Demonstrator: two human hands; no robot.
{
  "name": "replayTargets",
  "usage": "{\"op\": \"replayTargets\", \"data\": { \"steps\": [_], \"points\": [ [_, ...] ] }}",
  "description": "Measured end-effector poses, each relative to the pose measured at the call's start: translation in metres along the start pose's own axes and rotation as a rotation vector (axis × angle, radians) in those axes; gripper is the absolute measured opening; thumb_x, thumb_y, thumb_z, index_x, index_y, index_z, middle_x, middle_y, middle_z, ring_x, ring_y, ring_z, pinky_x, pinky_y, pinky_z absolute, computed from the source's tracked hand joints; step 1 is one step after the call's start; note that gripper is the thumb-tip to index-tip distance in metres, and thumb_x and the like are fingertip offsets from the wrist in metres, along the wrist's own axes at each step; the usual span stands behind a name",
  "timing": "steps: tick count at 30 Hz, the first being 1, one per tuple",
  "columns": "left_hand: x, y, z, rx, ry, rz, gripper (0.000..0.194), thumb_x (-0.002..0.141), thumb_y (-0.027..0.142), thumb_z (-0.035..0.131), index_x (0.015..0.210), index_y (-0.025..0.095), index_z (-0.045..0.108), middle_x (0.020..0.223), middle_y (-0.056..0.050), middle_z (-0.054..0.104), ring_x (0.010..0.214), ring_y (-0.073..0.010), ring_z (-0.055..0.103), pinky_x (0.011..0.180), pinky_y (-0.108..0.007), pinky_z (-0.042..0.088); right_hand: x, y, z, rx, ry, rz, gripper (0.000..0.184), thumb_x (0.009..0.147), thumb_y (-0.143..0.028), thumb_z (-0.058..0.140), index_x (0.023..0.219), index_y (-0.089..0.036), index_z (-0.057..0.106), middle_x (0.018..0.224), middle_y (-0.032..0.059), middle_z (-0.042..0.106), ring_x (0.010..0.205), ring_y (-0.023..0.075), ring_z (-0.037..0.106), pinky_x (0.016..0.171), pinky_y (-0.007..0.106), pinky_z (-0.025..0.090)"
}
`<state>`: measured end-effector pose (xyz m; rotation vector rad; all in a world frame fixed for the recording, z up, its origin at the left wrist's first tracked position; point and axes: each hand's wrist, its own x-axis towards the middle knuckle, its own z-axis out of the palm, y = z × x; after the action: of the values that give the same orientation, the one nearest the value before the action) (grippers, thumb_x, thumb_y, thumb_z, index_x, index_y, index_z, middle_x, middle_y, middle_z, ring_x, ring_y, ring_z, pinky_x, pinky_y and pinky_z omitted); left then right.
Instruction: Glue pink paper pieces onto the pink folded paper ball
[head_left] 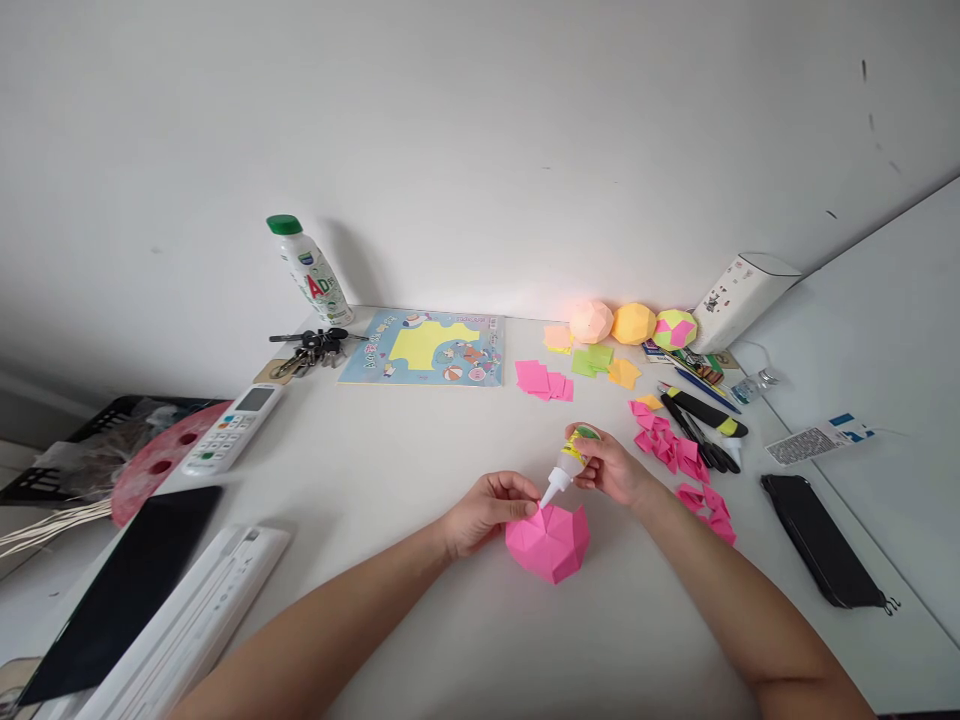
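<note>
A pink folded-paper ball [551,545], faceted and open at its top edge, rests low in front of me on the white table. My left hand [495,508] pinches its upper left edge between thumb and fingers. Tilted down over it is a small glue bottle [573,458] with a white nozzle and yellow label, wrapped by the fingers of my right hand [609,465]. The nozzle tip meets the paper's upper edge close to my left thumb; whether glue is coming out is too small to tell. Folded pink paper pieces [664,440] lie to the right.
Finished paper balls [634,323] line the wall beside a white box [746,300]. Sticky notes [544,380], pens [697,432] and a black pouch [821,540] lie around the right side. Leftward are a blue booklet [360,365], keys [319,347], a bottle [315,275] and a remote [234,430].
</note>
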<state>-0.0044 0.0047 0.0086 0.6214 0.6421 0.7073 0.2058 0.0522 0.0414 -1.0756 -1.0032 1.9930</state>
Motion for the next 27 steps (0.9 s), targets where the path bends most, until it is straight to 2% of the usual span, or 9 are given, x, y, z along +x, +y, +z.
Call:
{"op": "replayTargets", "data": {
  "steps": [13,20,24,27],
  "points": [
    [0.001,-0.003,-0.004,-0.001,-0.028,0.017,0.019,0.061,0.017,0.079,0.076,0.014,0.068,0.073,-0.003,0.07,0.064,-0.0134,0.063,0.063,-0.026,0.047,-0.002,-0.001,0.003,-0.033,-0.044,0.046,0.023,0.067,-0.032,0.067,0.082,-0.021,0.053,0.051,-0.0082,0.041,0.042,0.0058,0.026,0.04,0.019,0.024],
    [0.0,-0.002,-0.003,0.003,-0.01,0.01,0.019,0.061,0.019,0.08,0.074,0.013,0.068,0.073,-0.004,0.071,0.064,-0.0147,0.063,0.062,-0.027,0.047,-0.003,0.0,0.001,0.0,-0.131,0.07,0.021,0.068,-0.031,0.069,0.08,-0.02,0.056,0.048,-0.0073,0.043,0.04,0.0059,0.03,0.038,0.018,0.024],
    [0.001,-0.004,-0.004,-0.014,-0.002,0.007,0.02,0.059,0.019,0.08,0.074,0.013,0.068,0.069,-0.003,0.069,0.061,-0.0132,0.062,0.06,-0.025,0.046,-0.002,0.0,-0.002,0.096,-0.089,-0.019,0.023,0.069,-0.035,0.068,0.082,-0.021,0.056,0.048,-0.0075,0.042,0.04,0.0073,0.031,0.038,0.02,0.026],
    [0.002,-0.004,-0.004,-0.04,0.006,0.007,0.02,0.058,0.017,0.081,0.073,0.014,0.068,0.066,-0.001,0.068,0.06,-0.0122,0.062,0.059,-0.024,0.046,0.0,-0.001,-0.007,0.171,-0.023,-0.154,0.025,0.072,-0.045,0.063,0.083,-0.025,0.054,0.049,-0.0072,0.041,0.05,0.0112,0.045,0.044,0.021,0.034]
  ]
}}
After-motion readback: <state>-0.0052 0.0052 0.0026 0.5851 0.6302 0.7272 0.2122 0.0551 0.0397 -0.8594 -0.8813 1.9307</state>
